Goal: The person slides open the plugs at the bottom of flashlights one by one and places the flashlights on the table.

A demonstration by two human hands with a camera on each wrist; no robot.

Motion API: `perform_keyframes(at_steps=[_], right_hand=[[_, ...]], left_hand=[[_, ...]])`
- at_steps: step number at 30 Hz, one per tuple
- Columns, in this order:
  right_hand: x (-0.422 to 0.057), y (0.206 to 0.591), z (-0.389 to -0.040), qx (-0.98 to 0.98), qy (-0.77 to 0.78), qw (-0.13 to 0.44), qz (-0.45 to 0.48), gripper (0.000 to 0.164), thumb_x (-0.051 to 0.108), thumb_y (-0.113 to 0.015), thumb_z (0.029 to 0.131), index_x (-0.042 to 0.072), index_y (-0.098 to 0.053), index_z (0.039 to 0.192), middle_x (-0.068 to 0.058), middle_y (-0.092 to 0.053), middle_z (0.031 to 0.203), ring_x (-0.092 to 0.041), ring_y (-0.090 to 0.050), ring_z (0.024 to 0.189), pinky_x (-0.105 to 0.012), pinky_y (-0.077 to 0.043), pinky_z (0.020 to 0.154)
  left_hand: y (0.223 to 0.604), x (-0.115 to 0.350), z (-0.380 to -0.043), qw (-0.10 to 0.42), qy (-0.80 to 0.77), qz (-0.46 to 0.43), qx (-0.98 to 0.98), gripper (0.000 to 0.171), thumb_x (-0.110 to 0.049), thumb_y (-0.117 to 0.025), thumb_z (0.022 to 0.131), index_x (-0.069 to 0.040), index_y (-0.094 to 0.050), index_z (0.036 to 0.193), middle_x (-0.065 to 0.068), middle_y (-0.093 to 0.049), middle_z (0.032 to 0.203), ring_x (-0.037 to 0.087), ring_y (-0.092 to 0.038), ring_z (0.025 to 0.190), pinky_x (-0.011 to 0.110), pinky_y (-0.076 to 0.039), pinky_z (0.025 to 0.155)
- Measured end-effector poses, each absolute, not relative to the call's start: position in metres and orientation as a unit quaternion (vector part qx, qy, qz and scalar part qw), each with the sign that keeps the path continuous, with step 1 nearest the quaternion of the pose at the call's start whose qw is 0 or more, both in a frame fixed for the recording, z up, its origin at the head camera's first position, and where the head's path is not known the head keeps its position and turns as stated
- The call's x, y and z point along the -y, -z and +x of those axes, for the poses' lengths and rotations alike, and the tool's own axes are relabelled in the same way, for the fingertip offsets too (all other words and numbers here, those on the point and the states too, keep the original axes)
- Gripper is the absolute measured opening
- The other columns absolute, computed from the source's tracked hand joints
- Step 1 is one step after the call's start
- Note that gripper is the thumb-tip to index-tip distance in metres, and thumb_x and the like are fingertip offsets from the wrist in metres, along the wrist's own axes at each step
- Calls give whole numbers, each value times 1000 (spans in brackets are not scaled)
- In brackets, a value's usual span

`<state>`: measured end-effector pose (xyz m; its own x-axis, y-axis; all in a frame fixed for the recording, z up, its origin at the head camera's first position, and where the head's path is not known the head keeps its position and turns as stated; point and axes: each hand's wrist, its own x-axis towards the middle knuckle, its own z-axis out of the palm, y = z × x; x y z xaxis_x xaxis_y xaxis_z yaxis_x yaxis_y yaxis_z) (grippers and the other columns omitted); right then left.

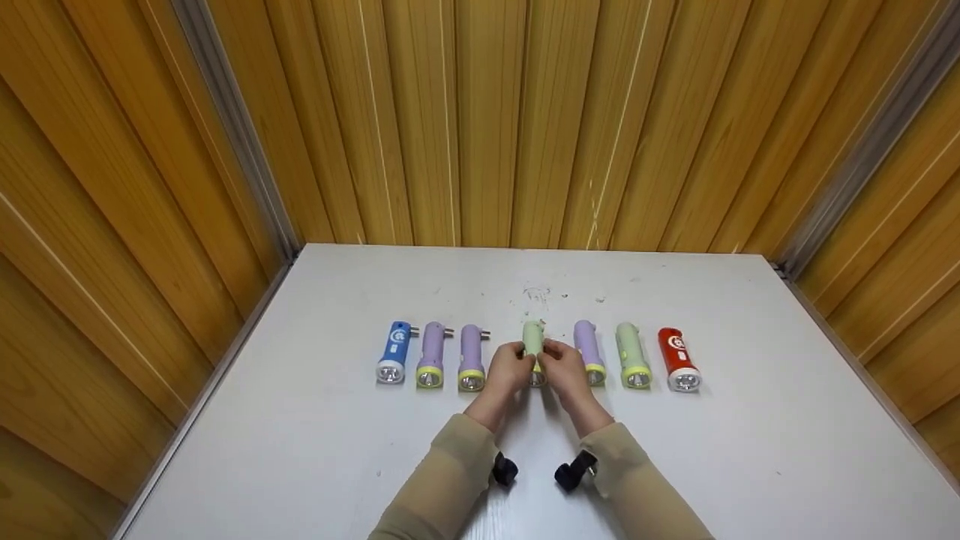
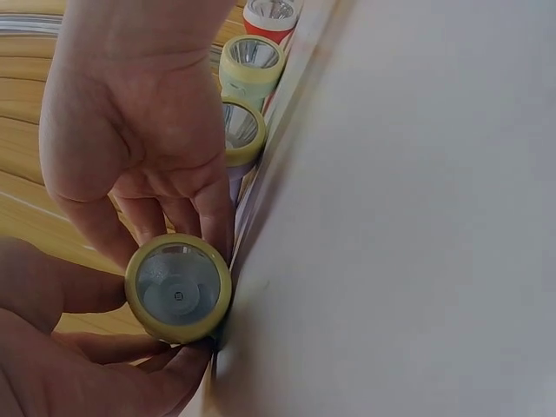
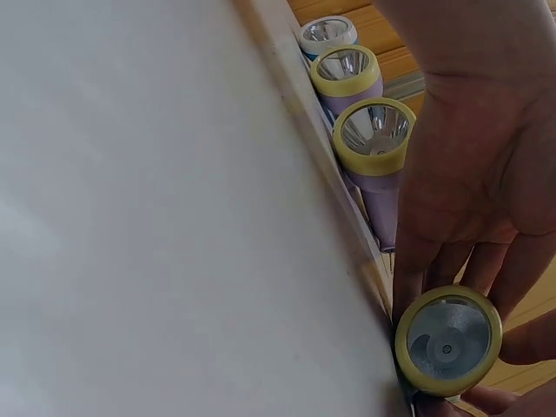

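A pale green flashlight with a yellow head ring lies on the white table in the middle of a row, lens toward the person. My left hand holds it from the left, thumb and fingers at its side. From the right, my right hand grips the same flashlight. Both wrist views show its round lens between the two hands. Part of its body is hidden by the fingers. Just right of the right hand lies a purple flashlight; another purple flashlight is left of the left hand.
Farther left lie a purple flashlight and a blue one; metal prongs stick out at their tops. To the right lie a green flashlight and a red one. Wood-patterned panels wall the white table.
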<state>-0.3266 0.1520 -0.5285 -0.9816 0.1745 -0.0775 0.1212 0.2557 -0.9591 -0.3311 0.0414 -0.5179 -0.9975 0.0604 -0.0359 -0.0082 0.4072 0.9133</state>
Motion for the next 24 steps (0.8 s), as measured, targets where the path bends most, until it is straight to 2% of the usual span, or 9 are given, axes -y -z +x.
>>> perform_keyframes(at_steps=[10, 13, 18, 24], right_hand=[[-151, 525, -314, 776, -625, 25, -84, 49, 3, -58, 94, -13, -54, 140, -31, -60, 139, -36, -58, 130, -31, -54, 98], [-152, 524, -311, 775, -626, 30, -78, 49, 3, -59, 94, -12, -54, 140, -31, -60, 139, -37, -57, 130, -27, -53, 94], [-154, 522, -304, 769, -634, 37, -69, 47, 4, -61, 95, -11, -55, 139, -31, -59, 141, -38, -57, 132, -27, -54, 94], [-156, 517, -294, 752, -655, 44, -59, 46, 6, -62, 97, -10, -54, 141, -30, -58, 143, -34, -59, 127, -20, -53, 85]], left_hand=[[517, -37, -319, 20, -558, 18, -829, 39, -10, -65, 96, 11, -64, 129, 26, -70, 127, 33, -68, 118, 39, -59, 96], [517, -34, -314, 12, -567, 28, -823, 42, -11, -67, 96, 12, -62, 131, 28, -68, 129, 34, -69, 116, 37, -60, 93], [517, -30, -306, 6, -582, 41, -812, 46, -11, -68, 96, 13, -58, 135, 29, -64, 135, 34, -72, 111, 35, -62, 85], [514, -26, -297, 6, -606, 60, -793, 49, -4, -65, 95, 14, -54, 138, 29, -59, 142, 40, -70, 115, 38, -63, 87]])
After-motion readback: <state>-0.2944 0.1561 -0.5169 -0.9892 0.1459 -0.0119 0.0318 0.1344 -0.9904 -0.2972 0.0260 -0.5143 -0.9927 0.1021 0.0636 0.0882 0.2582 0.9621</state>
